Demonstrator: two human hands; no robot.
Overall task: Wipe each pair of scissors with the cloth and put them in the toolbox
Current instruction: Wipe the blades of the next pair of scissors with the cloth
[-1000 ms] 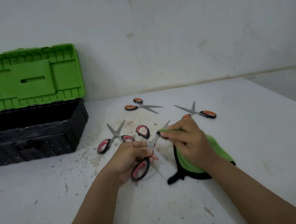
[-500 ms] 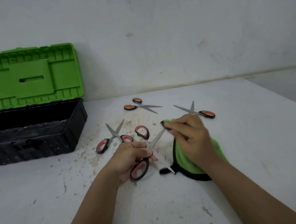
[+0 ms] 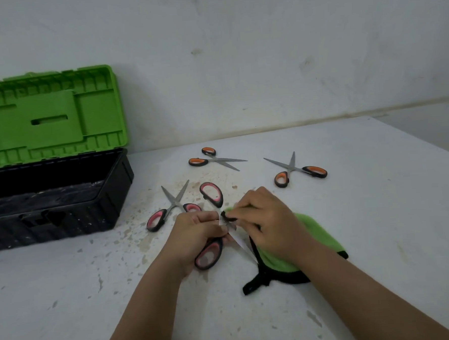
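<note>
My left hand (image 3: 194, 233) grips a pair of pink-handled scissors (image 3: 211, 194) near the pivot, blades spread. One pink loop sticks up behind my fingers, the other lies below my palm. My right hand (image 3: 267, 219) pinches a green cloth with black trim (image 3: 308, 227) against the blade close to the pivot. The rest of the cloth drapes under my right wrist onto the table. The black toolbox (image 3: 114, 197) with its green lid (image 3: 49, 117) raised stands at the left.
Another pink-handled pair (image 3: 168, 210) lies open just left of my hands. Two orange-handled pairs (image 3: 212, 158) (image 3: 297, 169) lie further back on the stained white table (image 3: 378, 213). A wall runs behind the table.
My right hand slid the cloth back along the blade from its tip toward the pivot, close to my left hand. The right orange-handled pair is now uncovered.
</note>
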